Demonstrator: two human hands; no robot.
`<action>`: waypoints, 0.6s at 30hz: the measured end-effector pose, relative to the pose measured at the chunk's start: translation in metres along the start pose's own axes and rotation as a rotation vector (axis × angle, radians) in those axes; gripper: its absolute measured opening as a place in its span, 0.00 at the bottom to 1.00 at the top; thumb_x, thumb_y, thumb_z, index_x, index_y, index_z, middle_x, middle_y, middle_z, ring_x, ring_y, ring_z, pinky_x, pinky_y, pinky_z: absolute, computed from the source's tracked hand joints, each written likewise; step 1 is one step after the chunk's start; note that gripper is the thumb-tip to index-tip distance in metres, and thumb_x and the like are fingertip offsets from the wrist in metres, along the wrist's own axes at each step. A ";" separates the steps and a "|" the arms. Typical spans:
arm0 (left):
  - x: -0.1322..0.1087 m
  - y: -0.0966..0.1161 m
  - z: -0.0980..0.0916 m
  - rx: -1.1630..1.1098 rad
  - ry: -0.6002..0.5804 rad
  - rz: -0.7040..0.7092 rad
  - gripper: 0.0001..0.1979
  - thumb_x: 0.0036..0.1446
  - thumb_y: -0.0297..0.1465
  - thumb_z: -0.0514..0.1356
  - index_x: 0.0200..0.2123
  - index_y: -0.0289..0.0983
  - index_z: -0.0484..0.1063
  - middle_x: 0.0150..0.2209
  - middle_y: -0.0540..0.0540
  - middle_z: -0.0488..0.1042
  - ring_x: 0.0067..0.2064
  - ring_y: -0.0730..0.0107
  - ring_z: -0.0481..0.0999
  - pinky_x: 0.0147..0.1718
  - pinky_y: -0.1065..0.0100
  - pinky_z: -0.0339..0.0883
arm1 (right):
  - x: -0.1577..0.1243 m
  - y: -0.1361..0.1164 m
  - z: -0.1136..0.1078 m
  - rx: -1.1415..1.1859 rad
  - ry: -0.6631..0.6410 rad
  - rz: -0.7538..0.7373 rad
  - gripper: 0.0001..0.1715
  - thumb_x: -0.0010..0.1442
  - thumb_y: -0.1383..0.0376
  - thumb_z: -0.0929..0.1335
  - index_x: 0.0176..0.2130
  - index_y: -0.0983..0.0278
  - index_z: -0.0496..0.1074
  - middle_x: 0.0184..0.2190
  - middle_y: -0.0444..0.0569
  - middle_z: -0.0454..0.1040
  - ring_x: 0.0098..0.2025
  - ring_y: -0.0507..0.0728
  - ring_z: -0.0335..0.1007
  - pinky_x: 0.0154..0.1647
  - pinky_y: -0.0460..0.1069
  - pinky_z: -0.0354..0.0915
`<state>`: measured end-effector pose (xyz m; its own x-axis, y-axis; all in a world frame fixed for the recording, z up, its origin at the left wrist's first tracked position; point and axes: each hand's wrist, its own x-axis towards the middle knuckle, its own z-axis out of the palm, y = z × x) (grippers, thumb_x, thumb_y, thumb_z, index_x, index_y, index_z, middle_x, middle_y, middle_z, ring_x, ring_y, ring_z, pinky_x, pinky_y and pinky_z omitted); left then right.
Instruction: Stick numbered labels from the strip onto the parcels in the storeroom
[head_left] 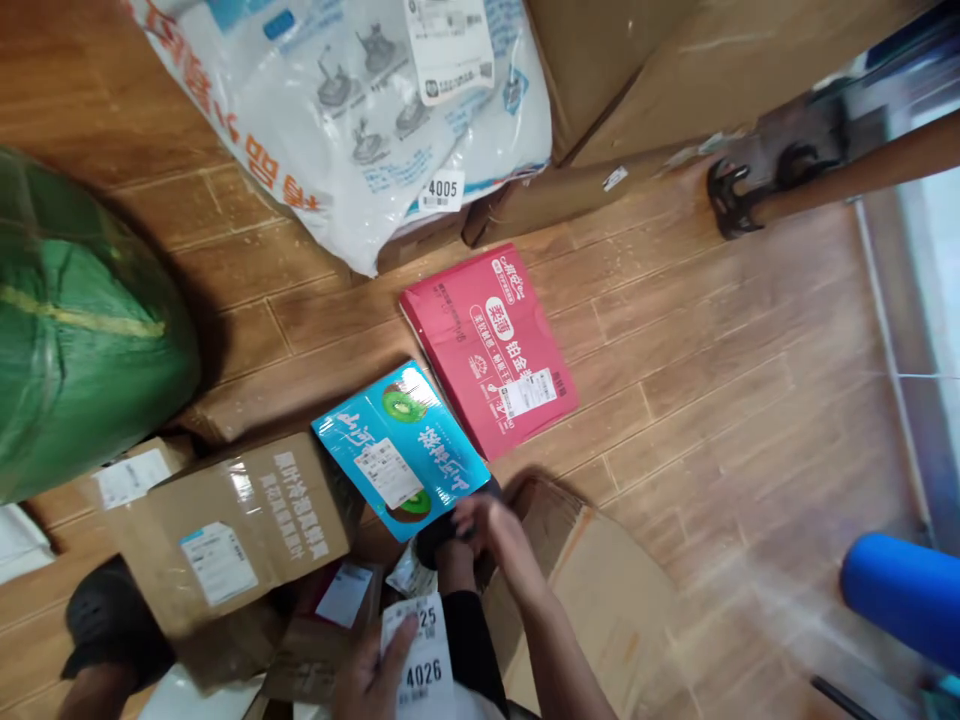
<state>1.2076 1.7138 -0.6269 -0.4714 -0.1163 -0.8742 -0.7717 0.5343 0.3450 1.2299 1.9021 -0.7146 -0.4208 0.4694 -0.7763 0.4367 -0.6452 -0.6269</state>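
Note:
My left hand (pixel 379 670) is closed on a strip of white number labels (pixel 424 665), its thumb across the upper one; "4026" is readable. My right hand (pixel 484 520) hangs at the lower right corner of a blue box (pixel 442 450) with kiwi pictures and a white shipping label. Its fingers are blurred, and whether they hold anything is unclear. A pink-red box (pixel 480 330) lies on the floor just beyond the blue box, with a shipping label near its lower edge.
Brown cartons (pixel 285 500) stand at lower left and another (pixel 592 590) right of my right arm. A white bag (pixel 315 120) labelled 4005 lies at the top, beside large cartons (pixel 622 80). A green sack (pixel 82 330) is left, a blue cylinder (pixel 900 600) right. Another person's foot (pixel 739 200) shows upper right.

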 end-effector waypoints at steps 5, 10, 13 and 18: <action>0.027 0.016 0.004 0.013 -0.273 0.088 0.27 0.48 0.55 0.56 0.34 0.37 0.77 0.34 0.44 0.80 0.38 0.57 0.78 0.37 0.65 0.71 | -0.075 -0.006 0.016 -0.338 -0.359 0.161 0.14 0.47 0.57 0.74 0.31 0.63 0.77 0.27 0.47 0.75 0.29 0.54 0.68 0.32 0.47 0.64; 0.042 0.004 0.001 0.142 -0.220 0.064 0.22 0.50 0.52 0.55 0.27 0.39 0.72 0.23 0.48 0.75 0.29 0.61 0.75 0.29 0.67 0.66 | -0.067 0.013 0.025 -0.453 -0.245 0.183 0.14 0.43 0.56 0.75 0.26 0.63 0.74 0.21 0.44 0.72 0.25 0.53 0.65 0.28 0.47 0.62; 0.044 -0.005 -0.004 0.245 -0.111 0.062 0.23 0.53 0.52 0.50 0.23 0.40 0.68 0.19 0.49 0.70 0.26 0.62 0.72 0.28 0.66 0.63 | -0.062 0.027 0.037 -0.466 -0.316 0.206 0.13 0.45 0.57 0.73 0.25 0.63 0.73 0.19 0.42 0.69 0.21 0.51 0.63 0.23 0.46 0.60; 0.054 -0.011 -0.012 0.245 -0.168 -0.008 0.20 0.51 0.46 0.53 0.33 0.37 0.73 0.29 0.43 0.77 0.34 0.58 0.77 0.34 0.65 0.64 | -0.053 0.052 0.050 -0.557 -0.269 0.103 0.07 0.48 0.61 0.71 0.24 0.63 0.73 0.22 0.45 0.72 0.27 0.54 0.67 0.29 0.47 0.63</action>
<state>1.1855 1.6912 -0.6734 -0.3729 0.0079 -0.9278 -0.6393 0.7225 0.2631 1.2351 1.8134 -0.7029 -0.5083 0.2069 -0.8360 0.8038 -0.2343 -0.5468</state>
